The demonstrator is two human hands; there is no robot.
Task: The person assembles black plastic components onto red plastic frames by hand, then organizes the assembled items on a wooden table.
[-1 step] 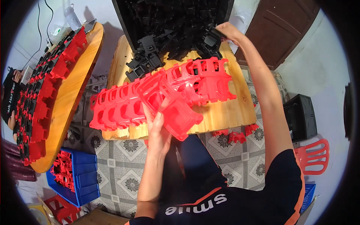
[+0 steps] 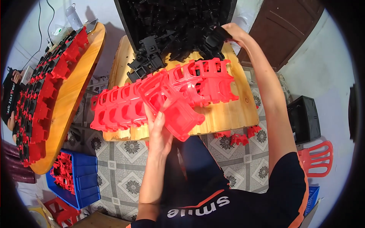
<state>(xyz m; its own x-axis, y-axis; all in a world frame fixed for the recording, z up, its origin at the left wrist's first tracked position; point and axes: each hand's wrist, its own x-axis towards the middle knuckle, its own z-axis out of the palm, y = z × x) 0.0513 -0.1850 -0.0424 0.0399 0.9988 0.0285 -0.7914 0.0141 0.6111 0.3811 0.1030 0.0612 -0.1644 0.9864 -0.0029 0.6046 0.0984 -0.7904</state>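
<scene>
My left hand [image 2: 159,133] is closed round a red plastic frame [image 2: 183,118], which has a square end and open sides. It is held tilted above a double row of similar red frames [image 2: 118,112] along the wooden table [image 2: 243,114]. At the far right of the table, my right hand [image 2: 235,32] grips a black plastic part [image 2: 219,36], its fingertips partly hidden. That part is by the mouth of a large black bin [image 2: 124,22] full of black pieces. Several loose black parts [image 2: 148,57] lie between the bin and the red row.
On the left, a second wooden table [image 2: 72,106] bears rows of red frames with black parts [image 2: 57,70]. Below it stands a blue crate [image 2: 85,180] of red pieces. Red pieces [image 2: 238,139] lie on the floor. A red chair [image 2: 317,159] stands right; another person [image 2: 13,91] is far left.
The black part in my right hand has turned slightly, and that hand has shifted a little. My left hand and the red frame have barely moved.
</scene>
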